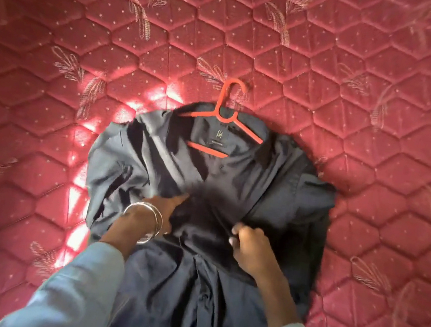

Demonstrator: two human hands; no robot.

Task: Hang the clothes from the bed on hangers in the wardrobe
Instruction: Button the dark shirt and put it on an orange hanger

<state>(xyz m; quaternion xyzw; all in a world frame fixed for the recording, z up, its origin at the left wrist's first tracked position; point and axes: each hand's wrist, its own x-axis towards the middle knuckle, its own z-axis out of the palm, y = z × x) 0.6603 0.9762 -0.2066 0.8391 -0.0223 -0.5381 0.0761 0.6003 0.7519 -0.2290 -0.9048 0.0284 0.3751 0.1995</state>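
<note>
Two hands' fingers (238, 229) on the dark shirt (233, 182) front.

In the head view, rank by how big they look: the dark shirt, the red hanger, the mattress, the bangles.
1. Mattress, fills most of the frame.
2. Dark shirt.
3. Red hanger, though its arms are partly hidden inside the shirt collar.
4. Bangles on the left wrist, smallest, despite being nearer the camera.
</note>
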